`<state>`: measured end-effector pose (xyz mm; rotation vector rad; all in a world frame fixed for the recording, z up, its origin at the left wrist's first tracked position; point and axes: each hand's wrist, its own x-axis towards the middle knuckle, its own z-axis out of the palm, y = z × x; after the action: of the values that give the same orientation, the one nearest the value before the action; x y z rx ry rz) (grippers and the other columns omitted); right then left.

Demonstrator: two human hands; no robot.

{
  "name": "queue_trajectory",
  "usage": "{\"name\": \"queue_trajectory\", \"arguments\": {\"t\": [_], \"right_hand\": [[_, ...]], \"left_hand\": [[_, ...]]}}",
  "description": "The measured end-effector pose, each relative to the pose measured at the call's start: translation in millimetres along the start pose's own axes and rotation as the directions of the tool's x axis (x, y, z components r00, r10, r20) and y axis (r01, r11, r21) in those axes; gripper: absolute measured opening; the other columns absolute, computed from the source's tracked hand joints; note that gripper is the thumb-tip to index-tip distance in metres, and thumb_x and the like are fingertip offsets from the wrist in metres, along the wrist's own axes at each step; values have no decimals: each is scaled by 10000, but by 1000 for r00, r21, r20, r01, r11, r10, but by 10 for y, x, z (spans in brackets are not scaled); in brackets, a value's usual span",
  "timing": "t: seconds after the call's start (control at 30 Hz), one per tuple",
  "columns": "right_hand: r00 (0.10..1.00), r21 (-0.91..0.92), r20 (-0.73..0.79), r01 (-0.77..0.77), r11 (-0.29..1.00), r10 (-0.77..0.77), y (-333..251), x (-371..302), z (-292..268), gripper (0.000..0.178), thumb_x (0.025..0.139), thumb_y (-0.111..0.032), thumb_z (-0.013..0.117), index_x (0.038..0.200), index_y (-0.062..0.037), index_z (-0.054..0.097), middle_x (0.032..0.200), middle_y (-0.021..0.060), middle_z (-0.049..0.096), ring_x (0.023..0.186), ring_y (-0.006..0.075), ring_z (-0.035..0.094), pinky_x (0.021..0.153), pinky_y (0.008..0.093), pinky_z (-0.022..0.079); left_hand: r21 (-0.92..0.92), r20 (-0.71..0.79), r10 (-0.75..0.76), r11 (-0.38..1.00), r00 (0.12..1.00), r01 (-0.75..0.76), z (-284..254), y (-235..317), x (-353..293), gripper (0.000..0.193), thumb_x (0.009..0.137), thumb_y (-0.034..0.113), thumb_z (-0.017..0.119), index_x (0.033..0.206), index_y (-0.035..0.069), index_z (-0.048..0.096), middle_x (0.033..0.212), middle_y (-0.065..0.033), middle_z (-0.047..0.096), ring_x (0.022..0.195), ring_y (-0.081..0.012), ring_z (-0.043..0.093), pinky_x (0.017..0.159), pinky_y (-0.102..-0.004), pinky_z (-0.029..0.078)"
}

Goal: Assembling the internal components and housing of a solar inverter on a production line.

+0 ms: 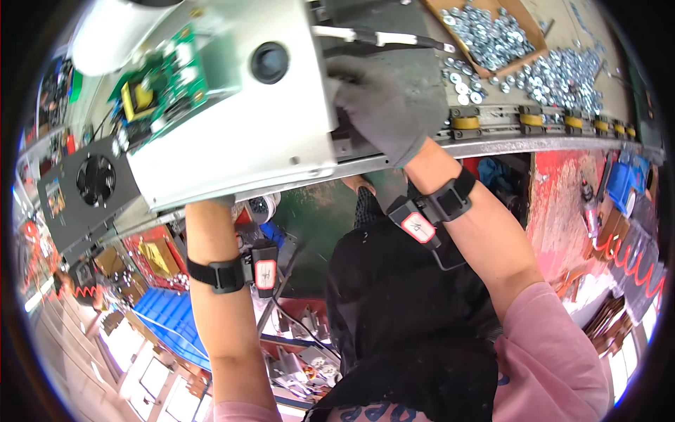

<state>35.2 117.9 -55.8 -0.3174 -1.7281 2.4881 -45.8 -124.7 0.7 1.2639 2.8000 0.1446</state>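
A white sheet-metal housing (239,151) stands at the bench edge, with a round black-rimmed hole near its far right corner. At its left side sits a green circuit board (176,81) carrying a yellow-wrapped transformer (138,100). My right hand (380,105), in a grey glove, is at the housing's right side; motion smears its fingers, and their tips are partly hidden by the panel edge. My left hand (223,201) is almost wholly hidden under the housing's near edge, with only a bit of glove showing. Beyond my right hand lies a white-and-black cable (380,39) with a ring terminal.
At the far right, a cardboard tray (529,21) holds many metal washers, and more loose washers (562,81) lie beside it. A roller rail with yellow rollers (532,120) runs along the bench edge. A dark panel with a fan (95,181) is at left. Below stands a blue crate (169,323).
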Motion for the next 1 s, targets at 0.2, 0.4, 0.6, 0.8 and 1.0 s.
{"name": "queue_trajectory", "arguments": {"t": [0.2, 0.4, 0.6, 0.8, 1.0], "right_hand": [[994, 35, 36, -101, 994, 100, 80, 6, -15, 292, 783, -179, 732, 1038, -42, 698, 867, 85, 703, 776, 135, 636, 768, 265, 497], [999, -309, 3, -43, 950, 46, 45, -81, 43, 241, 787, -233, 710, 1024, -193, 725, 878, 70, 692, 874, 227, 646, 842, 344, 490], [950, -683, 149, 299, 666, -273, -33, -200, 12, 294, 768, -196, 705, 1058, -147, 683, 926, 28, 667, 883, 248, 598, 798, 377, 462], [900, -746, 168, 383, 545, -402, -21, -155, 30, 254, 730, -218, 733, 978, -195, 683, 901, -26, 662, 863, 209, 599, 742, 377, 402], [958, -618, 119, 278, 735, -262, 31, -124, -30, 233, 750, -173, 718, 981, -148, 700, 880, 38, 690, 842, 246, 632, 800, 373, 447]], "left_hand": [[-59, 21, 53, 997, 998, -52, -66, 83, 125, 429, 809, 253, 673, 1167, 34, 584, 1032, -120, 636, 933, -285, 601, 850, -383, 466], [-48, 35, 8, 999, 999, -6, -27, 89, 117, 450, 769, 244, 718, 1147, 33, 592, 1015, -113, 634, 927, -296, 599, 855, -380, 462], [180, 99, 16, 983, 995, -34, -213, 505, 369, 373, 748, 314, 682, 1060, 117, 628, 923, -106, 607, 853, -322, 569, 760, -403, 452], [164, 241, -3, 986, 971, -38, -243, 423, 281, 358, 776, 322, 695, 1044, 96, 625, 925, -89, 606, 842, -284, 579, 745, -375, 455], [-216, 103, 87, 974, 991, -63, -117, 352, 216, 367, 740, 120, 742, 1055, 29, 580, 987, -71, 630, 908, -240, 595, 801, -343, 471]]}}
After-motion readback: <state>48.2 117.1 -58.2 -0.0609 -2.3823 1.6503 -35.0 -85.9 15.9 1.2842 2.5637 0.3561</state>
